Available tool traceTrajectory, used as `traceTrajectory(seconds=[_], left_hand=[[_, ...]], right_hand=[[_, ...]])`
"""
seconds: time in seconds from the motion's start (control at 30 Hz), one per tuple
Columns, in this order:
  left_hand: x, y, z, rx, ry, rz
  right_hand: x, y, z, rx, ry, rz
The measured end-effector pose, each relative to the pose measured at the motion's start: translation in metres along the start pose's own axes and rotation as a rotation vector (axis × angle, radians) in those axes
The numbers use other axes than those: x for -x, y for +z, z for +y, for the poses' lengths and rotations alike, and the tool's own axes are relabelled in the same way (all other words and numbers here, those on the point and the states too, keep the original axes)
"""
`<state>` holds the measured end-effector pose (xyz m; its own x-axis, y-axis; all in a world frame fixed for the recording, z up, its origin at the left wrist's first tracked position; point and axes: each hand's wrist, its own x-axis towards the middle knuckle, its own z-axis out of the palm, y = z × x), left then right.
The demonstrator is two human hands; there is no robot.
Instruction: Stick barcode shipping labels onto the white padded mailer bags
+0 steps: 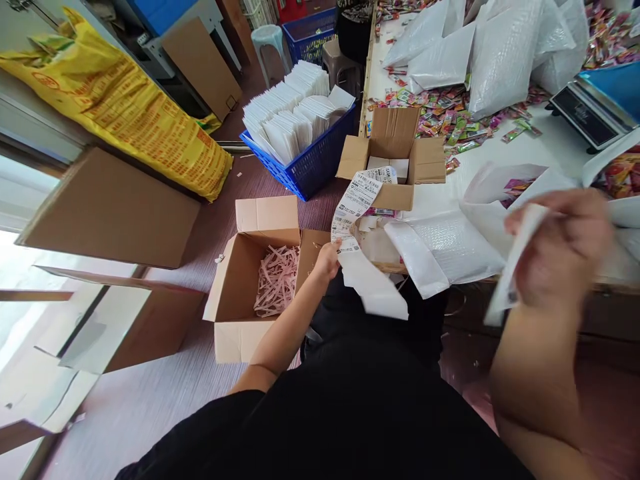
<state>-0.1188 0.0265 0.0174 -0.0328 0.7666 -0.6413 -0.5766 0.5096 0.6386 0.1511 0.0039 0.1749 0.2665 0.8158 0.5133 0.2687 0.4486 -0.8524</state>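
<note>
The left hand (327, 259) is pinched on the lower end of a long white strip of printed shipping labels (356, 203), which runs up and over the front flap of a small open brown cardboard box (395, 155) at the edge of the white worktable (555, 143). Below the pinch, a blank white length of backing paper (375, 287) hangs down toward the person's lap.

The right hand (563, 247) is blurred; it seems to be closed around a narrow white slip of paper (513, 270), held just above a white padded bubble mailer (445, 250) that lies at the table's near edge (its flap hangs over the side).

On the floor just beside the left hand stands an open brown carton holding pale pink shredded paper (276, 280). Behind it sits a blue plastic basket packed with white envelopes (300, 127). Bright candy wrappers (450, 123) are scattered across the table among more white mailers (500, 53), with 1 digital scale (585, 113) near the far right. A yellow printed sack (125, 100) lies at the left.
</note>
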Motion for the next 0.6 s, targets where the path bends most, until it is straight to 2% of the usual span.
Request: traceTrajectory(seconds=[0.03,0.1,0.13,0.23,0.33,0.4,0.53,0.6], left_hand=[[0.003,-0.002,-0.001,-0.027,-0.029,-0.076],[0.009,-0.005,-0.003,-0.092,-0.071,-0.207],[0.012,-0.006,-0.005,-0.123,-0.069,-0.241],[0.015,-0.010,-0.008,-0.213,-0.018,-0.255],[0.012,-0.012,-0.010,-0.275,0.013,-0.221],[0.011,-0.011,-0.011,-0.294,0.014,-0.219],[0.011,-0.007,-0.014,-0.314,0.026,-0.263],[0.011,-0.009,-0.014,-0.327,0.047,-0.254]], right_hand=[[-0.007,0.004,0.019,0.161,0.090,-0.123],[-0.006,0.014,0.062,0.522,0.224,-0.450],[0.000,0.019,0.083,0.680,0.218,-0.521],[0.033,0.024,0.124,0.888,-0.004,-0.586],[0.066,0.020,0.136,0.895,-0.165,-0.736],[0.080,0.020,0.136,0.929,-0.189,-0.768],[0.092,0.022,0.139,1.001,-0.155,-0.697],[0.092,0.017,0.143,1.030,-0.077,-0.635]])
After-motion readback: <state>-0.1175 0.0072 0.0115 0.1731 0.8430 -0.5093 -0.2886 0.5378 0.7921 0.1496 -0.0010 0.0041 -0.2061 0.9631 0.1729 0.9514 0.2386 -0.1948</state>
